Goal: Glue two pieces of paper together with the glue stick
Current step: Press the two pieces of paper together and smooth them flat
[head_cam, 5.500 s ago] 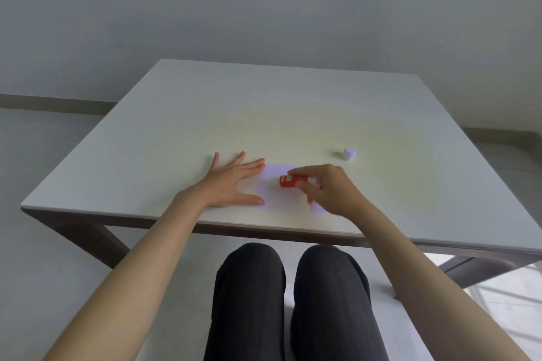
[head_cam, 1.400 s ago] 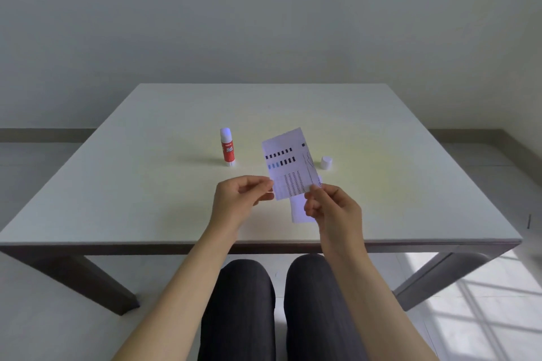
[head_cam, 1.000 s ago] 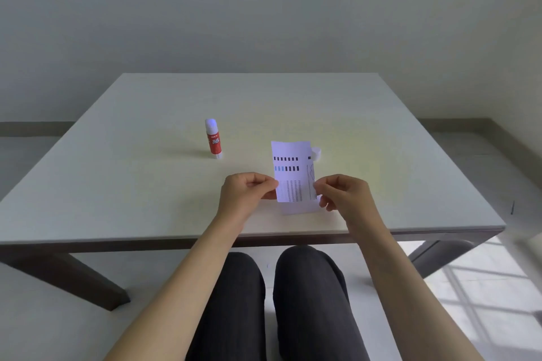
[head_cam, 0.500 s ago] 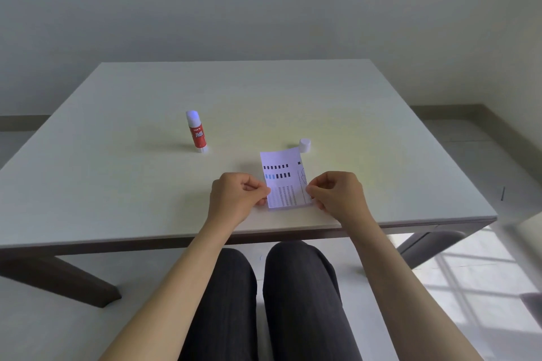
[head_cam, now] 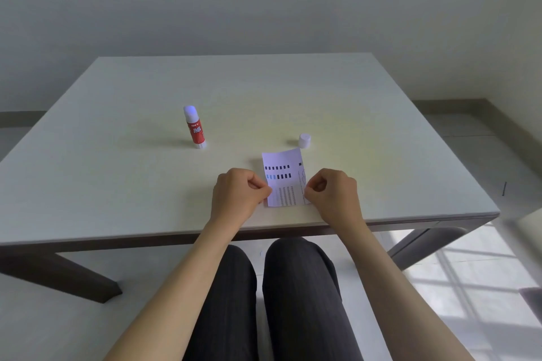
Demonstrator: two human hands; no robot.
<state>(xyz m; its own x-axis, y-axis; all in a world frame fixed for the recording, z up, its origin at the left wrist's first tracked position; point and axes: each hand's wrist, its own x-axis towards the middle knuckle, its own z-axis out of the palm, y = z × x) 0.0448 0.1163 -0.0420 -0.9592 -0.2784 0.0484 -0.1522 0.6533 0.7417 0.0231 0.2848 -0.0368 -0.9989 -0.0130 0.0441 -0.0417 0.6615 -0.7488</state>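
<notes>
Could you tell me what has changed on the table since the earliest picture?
The right hand let go of the glue stick, which now stands upright, far left. Both hands, with the left hand, now pinch a printed paper flat. The cap stayed put.

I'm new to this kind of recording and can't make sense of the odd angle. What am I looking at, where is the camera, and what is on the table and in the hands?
No machine here: a person sits at a table, and the single camera is worn on their head, looking forward and down, so you see their own arms and knees. The left hand and right hand each pinch a side edge of a printed paper that lies near the table's front edge. Whether a second sheet lies under it cannot be told. Farther back on the left stands a red glue stick, uncapped; its white cap sits apart, just beyond the paper.
</notes>
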